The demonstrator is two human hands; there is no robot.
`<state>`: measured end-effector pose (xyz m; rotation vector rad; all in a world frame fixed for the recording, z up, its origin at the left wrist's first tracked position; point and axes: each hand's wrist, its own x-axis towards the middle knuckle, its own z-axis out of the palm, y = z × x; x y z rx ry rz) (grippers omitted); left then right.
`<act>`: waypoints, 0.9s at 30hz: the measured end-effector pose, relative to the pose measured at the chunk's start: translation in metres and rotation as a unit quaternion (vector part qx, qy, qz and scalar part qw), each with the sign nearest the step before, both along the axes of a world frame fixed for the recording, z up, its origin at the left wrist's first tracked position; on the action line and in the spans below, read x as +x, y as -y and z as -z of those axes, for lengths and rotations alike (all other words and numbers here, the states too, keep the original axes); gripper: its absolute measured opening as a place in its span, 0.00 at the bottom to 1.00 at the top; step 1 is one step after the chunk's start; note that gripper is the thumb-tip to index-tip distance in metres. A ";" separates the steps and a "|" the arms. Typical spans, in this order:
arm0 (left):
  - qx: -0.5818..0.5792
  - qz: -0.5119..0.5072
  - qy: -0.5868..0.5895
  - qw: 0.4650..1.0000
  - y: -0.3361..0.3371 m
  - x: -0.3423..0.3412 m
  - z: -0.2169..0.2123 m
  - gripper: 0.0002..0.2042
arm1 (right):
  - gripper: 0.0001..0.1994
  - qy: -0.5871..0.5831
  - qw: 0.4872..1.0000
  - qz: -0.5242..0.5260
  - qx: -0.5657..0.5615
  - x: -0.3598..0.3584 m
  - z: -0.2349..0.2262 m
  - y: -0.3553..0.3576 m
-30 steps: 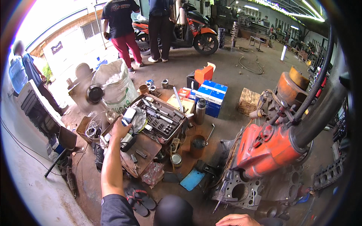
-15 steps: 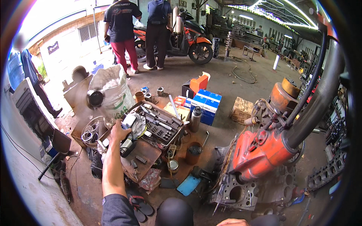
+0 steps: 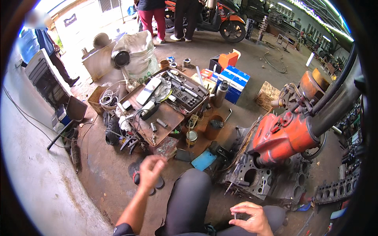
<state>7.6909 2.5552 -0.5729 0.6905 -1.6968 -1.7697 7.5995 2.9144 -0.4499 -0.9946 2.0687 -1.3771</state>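
Observation:
My left hand (image 3: 152, 171) is in the air in front of the tool bench, above a pair of dark slippers (image 3: 157, 182). Its fingers are curled together and slightly blurred; whether something small lies in them is hidden. Above my right thigh, my right hand (image 3: 254, 218) pinches a small metal pin (image 3: 235, 215) between thumb and fingertips. On the brown metal bench top (image 3: 167, 114) lie an elongated white object (image 3: 149, 90), short metal cylinders (image 3: 161, 123) and a white-and-black device (image 3: 148, 109). Behind them sits a socket set case (image 3: 188, 94) with a ratchet.
An orange-red machine (image 3: 281, 135) stands over an engine block (image 3: 252, 175) on the right. Blue boxes (image 3: 232, 84), a metal bottle (image 3: 221, 93) and an open can (image 3: 191, 137) stand beyond the bench. Two people stand near a motorcycle (image 3: 232, 27); another person is at far left.
My left hand has left the things on the bench and come back toward me. My right hand has risen further into view with the metal pin. The view has tilted down.

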 end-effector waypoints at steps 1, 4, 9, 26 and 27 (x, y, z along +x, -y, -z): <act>-0.018 0.046 0.069 0.996 -0.030 0.016 0.009 0.10 | 0.19 -0.010 1.000 -0.013 -0.002 -0.001 0.001 0.001; -0.051 0.025 0.232 0.971 -0.072 0.038 0.027 0.16 | 0.19 -0.034 0.998 -0.039 -0.032 -0.003 0.002 0.009; -0.311 -0.002 0.114 0.944 0.001 0.017 0.013 0.14 | 0.18 -0.035 0.997 -0.055 -0.039 0.003 0.004 0.010; -0.518 0.115 0.338 0.777 0.174 -0.111 -0.008 0.16 | 0.13 0.451 0.859 0.228 -0.085 0.115 0.116 -0.068; -0.522 0.115 0.354 0.768 0.172 -0.109 -0.009 0.16 | 0.12 0.479 0.834 0.245 -0.121 0.114 0.116 -0.070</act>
